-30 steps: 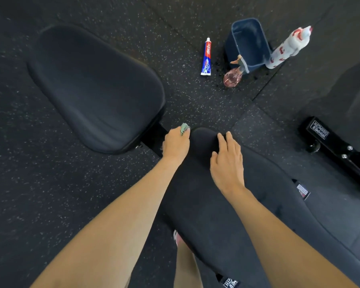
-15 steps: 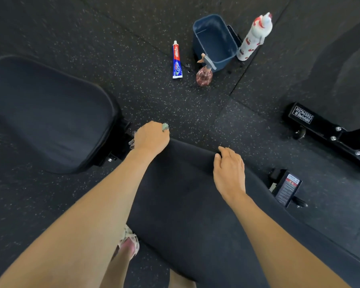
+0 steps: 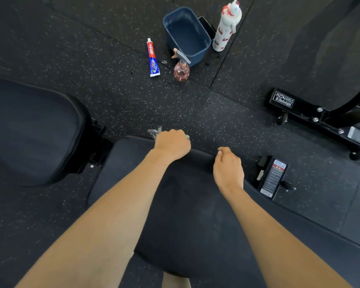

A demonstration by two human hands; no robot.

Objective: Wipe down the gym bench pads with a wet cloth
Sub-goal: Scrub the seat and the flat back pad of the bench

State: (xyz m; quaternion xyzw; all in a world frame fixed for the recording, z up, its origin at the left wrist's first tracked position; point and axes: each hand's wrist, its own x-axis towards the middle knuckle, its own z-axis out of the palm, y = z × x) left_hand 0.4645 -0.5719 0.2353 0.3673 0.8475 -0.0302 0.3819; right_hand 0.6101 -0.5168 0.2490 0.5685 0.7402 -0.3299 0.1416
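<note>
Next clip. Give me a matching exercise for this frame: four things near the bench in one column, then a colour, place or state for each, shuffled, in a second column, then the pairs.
Things:
1. toothpaste tube
2. spray bottle
3. tub
4. cloth

States:
A. bunched in the left hand at the far edge of the pad
B. lies flat on the floor
C. dark blue, stands open at the top
D. pink and see-through, stands upright

Pairs: 1-B, 2-D, 3-C, 4-A.
</note>
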